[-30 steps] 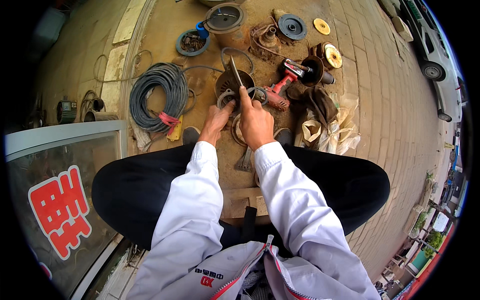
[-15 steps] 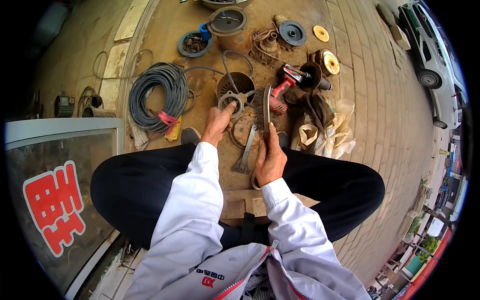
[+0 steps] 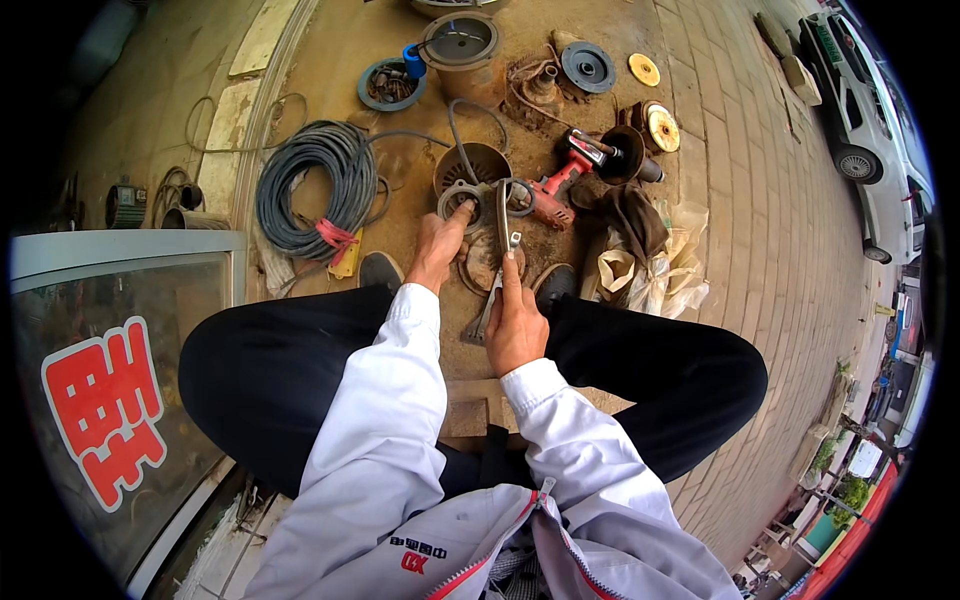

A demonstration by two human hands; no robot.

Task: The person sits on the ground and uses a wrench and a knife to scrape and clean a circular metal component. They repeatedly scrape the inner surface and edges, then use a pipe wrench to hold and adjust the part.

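Metal ring [image 3: 449, 196] partly behind left hand [image 3: 436, 248]; tool [image 3: 503, 216] underside unclear.

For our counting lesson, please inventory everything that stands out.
Round fitting: one, grey, centre
Wire brush: one, brownish, centre
Slotted cylinder: one, brown, upper centre
Cordless power tool: one, red, centre right
Cable coil: one, dark grey, centre left
Bowl: one, blue-grey, upper left
Flanged pot: one, brown, top centre
Ridged disc: one, blue-grey, top right
Flat discs: at least two, yellow, upper right
Car: at least one, white, far right
Glass door: one, grey, left
Sleeves: two, white, bottom
Left grip: one, bare, on fitting
Right grip: one, bare, on brush
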